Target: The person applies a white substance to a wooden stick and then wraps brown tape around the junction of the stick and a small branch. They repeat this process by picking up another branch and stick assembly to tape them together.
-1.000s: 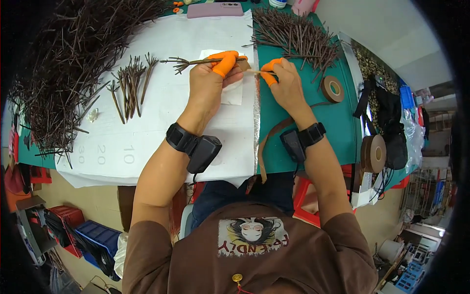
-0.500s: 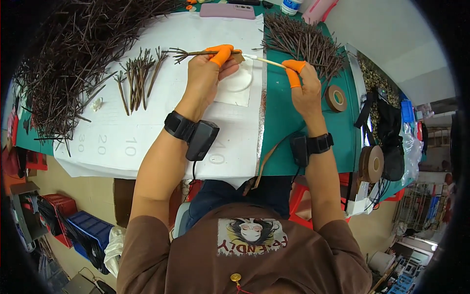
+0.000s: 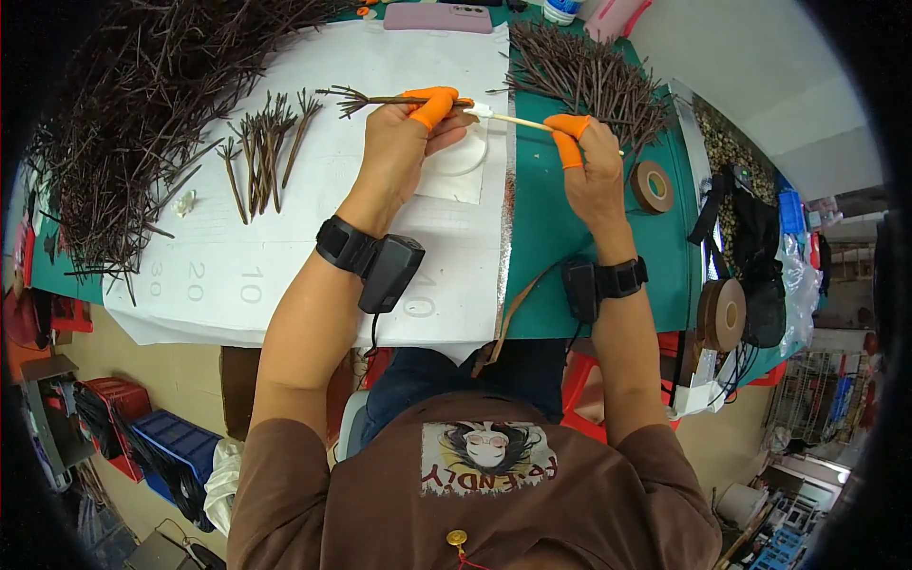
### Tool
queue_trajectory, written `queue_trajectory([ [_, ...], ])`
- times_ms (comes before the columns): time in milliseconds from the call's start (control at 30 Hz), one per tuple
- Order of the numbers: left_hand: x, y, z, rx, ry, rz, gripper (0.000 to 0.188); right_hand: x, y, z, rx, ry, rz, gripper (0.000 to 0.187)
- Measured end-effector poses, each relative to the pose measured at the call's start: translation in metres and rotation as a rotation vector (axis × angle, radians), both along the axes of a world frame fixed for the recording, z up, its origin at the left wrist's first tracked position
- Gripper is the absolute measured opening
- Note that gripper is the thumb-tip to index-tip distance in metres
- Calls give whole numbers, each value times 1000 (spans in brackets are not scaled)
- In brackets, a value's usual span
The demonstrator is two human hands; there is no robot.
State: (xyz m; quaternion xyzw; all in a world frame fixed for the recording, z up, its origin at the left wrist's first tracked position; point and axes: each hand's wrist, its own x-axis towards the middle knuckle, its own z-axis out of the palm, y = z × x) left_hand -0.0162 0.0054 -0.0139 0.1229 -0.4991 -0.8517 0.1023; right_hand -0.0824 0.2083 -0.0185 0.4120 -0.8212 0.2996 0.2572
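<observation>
Grasps a brown twig [image 3: 375, 100] in the left hand [image 3: 397, 142], at eleven o'clock from the middle of the view, forked end toward nine o'clock. Pinches a pale stick [image 3: 521, 121] in the right hand [image 3: 598, 163], between one and two o'clock, with white tip right at the twig's other end; cannot tell whether touching. Has, on the green counter [image 3: 551, 304], a roll of tape [image 3: 640, 186] at four o'clock from the right hand and a twig pile [image 3: 589, 76] at twelve. Has a small twig group [image 3: 261, 157] at nine o'clock from the left hand.
</observation>
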Motion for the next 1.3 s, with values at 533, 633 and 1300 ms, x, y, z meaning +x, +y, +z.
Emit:
queue_trajectory([
  [533,-1,1,-9,-8,9,-8,21,1,0,-2,47,-2,-32,11],
  [633,-1,0,-8,-8,17,6,21,3,1,2,71,11,-27,11],
  [1300,0,3,-2,-67,-58,-12,21,3,2,1,38,76,-36,10],
])
